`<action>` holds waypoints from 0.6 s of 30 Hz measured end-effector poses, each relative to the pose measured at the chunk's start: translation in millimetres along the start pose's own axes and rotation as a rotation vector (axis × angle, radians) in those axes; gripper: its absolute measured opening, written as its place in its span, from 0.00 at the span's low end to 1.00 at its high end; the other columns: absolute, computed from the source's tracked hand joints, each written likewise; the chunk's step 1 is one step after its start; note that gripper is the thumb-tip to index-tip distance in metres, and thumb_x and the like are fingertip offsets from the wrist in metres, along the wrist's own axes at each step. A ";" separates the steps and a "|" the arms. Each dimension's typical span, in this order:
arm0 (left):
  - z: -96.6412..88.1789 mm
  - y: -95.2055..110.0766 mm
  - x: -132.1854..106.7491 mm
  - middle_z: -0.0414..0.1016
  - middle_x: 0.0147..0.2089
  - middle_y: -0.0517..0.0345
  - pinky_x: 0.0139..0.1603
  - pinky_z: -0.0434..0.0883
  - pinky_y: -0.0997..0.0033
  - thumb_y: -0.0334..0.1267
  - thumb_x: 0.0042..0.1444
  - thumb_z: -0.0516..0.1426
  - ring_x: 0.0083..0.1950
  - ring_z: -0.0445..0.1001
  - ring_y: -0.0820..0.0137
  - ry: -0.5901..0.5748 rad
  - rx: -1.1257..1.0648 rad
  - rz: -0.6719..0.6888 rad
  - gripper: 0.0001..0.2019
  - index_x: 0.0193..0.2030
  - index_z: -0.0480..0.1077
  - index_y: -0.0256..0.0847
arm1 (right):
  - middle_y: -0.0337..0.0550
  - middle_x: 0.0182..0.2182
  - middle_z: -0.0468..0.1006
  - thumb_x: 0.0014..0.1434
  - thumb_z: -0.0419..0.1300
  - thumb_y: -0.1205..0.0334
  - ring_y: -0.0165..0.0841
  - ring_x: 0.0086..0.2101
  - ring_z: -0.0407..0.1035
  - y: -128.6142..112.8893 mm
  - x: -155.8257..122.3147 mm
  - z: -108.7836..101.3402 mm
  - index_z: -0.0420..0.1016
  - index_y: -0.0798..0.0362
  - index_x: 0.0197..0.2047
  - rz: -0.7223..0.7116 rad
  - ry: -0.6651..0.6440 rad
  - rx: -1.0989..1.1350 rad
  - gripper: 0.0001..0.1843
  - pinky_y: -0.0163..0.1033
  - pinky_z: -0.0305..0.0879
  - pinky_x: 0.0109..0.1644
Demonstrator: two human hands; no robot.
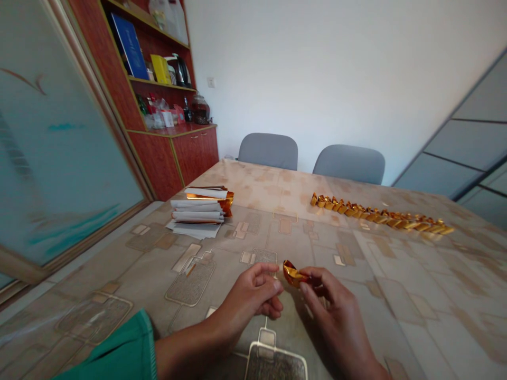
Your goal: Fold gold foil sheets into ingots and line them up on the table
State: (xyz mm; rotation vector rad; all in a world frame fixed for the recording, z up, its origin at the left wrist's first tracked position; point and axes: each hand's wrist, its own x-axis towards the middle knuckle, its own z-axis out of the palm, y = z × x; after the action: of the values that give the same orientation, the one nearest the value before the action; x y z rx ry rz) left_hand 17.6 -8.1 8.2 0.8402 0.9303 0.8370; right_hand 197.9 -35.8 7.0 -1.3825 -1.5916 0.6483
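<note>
A folded gold foil paper ingot (293, 274) is pinched at its right end between the thumb and fingers of my right hand (336, 306), above the table. Just left of it is my left hand (259, 290), holding nothing, its index finger reaching toward the ingot and the other fingers loosely curled apart. A small gap shows between that hand and the foil. Farther off on the left lies a stack of folded paper sheets (198, 214), white outside with gold foil showing at the edges. A long row of finished gold paper ingots (376, 215) stretches across the table's right side.
The table (293, 232) has a patterned, shiny cover. Two grey chairs (269, 150) stand at its far edge, before a white wall. At the back left is a red wooden cabinet (194, 153) with shelves of household items, beside a frosted glass door (59, 158).
</note>
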 end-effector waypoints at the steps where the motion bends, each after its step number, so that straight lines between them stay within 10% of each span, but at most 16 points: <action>1: 0.1 0.7 -0.3 0.74 0.36 0.59 0.32 0.71 0.70 0.43 0.51 0.67 0.27 0.73 0.75 0.015 0.000 0.006 0.24 0.50 0.66 0.36 | 0.46 0.35 0.82 0.65 0.60 0.56 0.38 0.34 0.75 3.3 2.1 -1.7 0.77 0.51 0.42 0.045 0.018 0.013 0.09 0.40 0.68 0.37; 8: -3.3 -1.2 1.0 0.73 0.38 0.58 0.31 0.69 0.71 0.36 0.49 0.63 0.28 0.71 0.75 0.007 0.010 0.074 0.18 0.47 0.70 0.37 | 0.47 0.37 0.83 0.60 0.57 0.45 0.40 0.33 0.76 43.6 31.4 -58.2 0.77 0.52 0.42 0.146 0.248 -0.214 0.20 0.42 0.70 0.37; 18: -9.2 -7.8 1.1 0.74 0.40 0.57 0.33 0.69 0.72 0.40 0.52 0.61 0.29 0.70 0.74 0.007 0.136 0.104 0.15 0.46 0.73 0.38 | 0.49 0.22 0.75 0.50 0.61 0.61 0.44 0.24 0.67 124.3 47.8 -267.0 0.68 0.45 0.21 0.577 0.711 -0.675 0.09 0.47 0.56 0.30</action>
State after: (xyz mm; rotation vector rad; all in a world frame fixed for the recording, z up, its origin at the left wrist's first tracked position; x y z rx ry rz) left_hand 11.4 -8.2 -2.2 1.0106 0.9644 0.8738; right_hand 493.2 -5.2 37.6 -2.2824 -0.8351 -0.1293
